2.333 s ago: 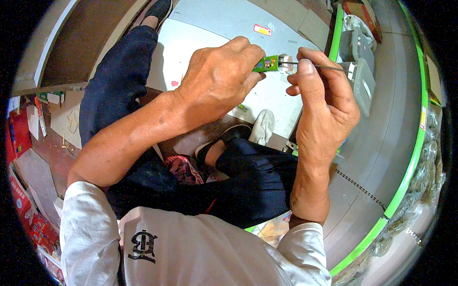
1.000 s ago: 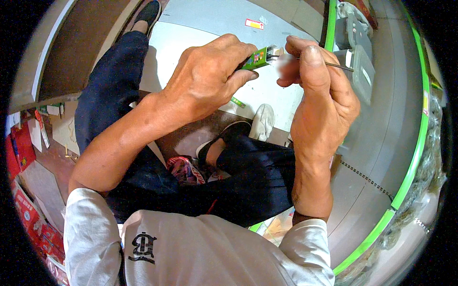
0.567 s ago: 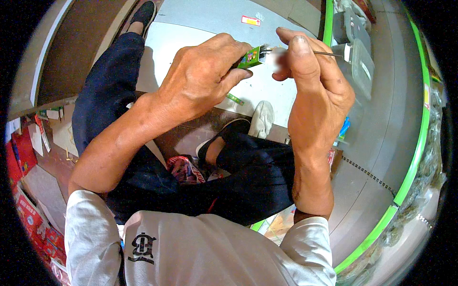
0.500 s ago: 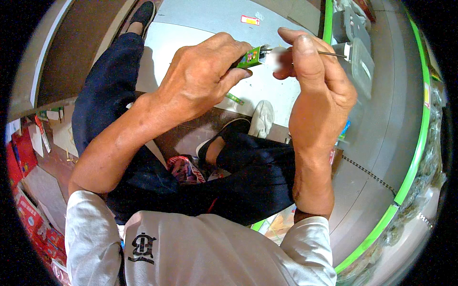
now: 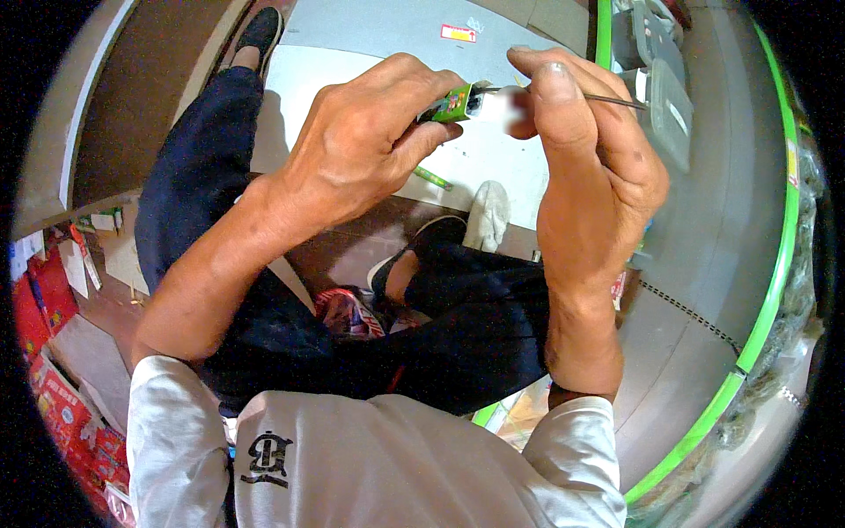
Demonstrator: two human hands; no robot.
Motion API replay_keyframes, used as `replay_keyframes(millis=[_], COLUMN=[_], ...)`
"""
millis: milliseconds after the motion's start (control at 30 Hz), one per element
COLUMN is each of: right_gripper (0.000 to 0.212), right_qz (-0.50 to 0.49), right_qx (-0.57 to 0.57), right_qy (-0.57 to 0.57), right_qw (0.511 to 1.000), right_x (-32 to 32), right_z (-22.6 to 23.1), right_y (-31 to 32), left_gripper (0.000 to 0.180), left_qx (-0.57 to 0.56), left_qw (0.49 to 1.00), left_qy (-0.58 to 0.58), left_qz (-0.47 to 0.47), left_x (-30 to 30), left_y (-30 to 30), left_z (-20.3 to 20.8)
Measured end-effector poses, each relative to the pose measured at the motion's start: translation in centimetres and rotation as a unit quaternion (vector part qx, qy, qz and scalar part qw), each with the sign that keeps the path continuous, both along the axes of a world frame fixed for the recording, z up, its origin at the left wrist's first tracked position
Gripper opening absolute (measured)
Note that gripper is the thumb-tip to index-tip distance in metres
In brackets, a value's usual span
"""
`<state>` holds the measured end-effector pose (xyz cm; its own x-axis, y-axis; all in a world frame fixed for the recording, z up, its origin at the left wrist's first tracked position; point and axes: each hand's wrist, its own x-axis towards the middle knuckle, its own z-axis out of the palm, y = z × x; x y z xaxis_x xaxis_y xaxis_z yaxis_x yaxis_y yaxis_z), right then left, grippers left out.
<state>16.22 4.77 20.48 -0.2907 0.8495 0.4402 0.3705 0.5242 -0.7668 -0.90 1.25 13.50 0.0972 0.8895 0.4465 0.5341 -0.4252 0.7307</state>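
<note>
My left hand (image 5: 352, 132) pinches a small green printed box (image 5: 452, 105) between thumb and fingers, its open end turned toward the right. Closed around a thin dark metal rod (image 5: 618, 100), my right hand (image 5: 594, 163) is just across from it. The rod's left end lies at the box's open end; a blurred patch beside the right fingertips hides part of it. Below both hands is a white board (image 5: 497, 163). A slim green strip (image 5: 433, 179) lies on that board near my left wrist.
A whitish cloth (image 5: 487, 216) hangs over the board's near edge beside my shoe (image 5: 431, 242). Clear plastic containers (image 5: 671, 114) stand at the right, inside a green-edged border (image 5: 775, 264). Red printed packages (image 5: 75, 414) lie at the left, and a patterned bag (image 5: 348, 312) sits between my legs.
The green box has shifted slightly left with my left hand. My right hand keeps its grip on the rod and has moved very little.
</note>
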Motion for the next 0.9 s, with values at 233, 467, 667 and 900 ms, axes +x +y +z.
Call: replay_keyframes(millis=[233, 467, 667, 900], right_gripper=[0.023, 0.029, 0.031, 0.029], right_qz=[-0.007, -0.045, -0.023, -0.076], right_qx=[-0.005, -0.036, -0.091, -0.172], right_qy=[0.063, 0.122, 0.157, 0.139], right_qw=[0.998, 0.991, 0.983, 0.972], right_x=[0.8, 0.4, 0.4, 0.2], right_z=[0.8, 0.9, 2.3, 1.4], right_y=[-0.6, -0.6, -1.2, 0.0], left_gripper=[0.032, 0.031, 0.027, 0.027], left_qx=[0.059, 0.053, 0.03, -0.01], left_qw=[0.99, 0.992, 0.995, 0.998], left_qy=[0.097, 0.082, 0.057, 0.018], left_qz=[0.079, 0.074, 0.072, 0.054], left_x=[-0.6, -0.2, -0.3, -0.6], left_y=[0.3, 0.0, 0.3, 0.6], left_z=[1.0, 0.5, -0.2, -0.4])
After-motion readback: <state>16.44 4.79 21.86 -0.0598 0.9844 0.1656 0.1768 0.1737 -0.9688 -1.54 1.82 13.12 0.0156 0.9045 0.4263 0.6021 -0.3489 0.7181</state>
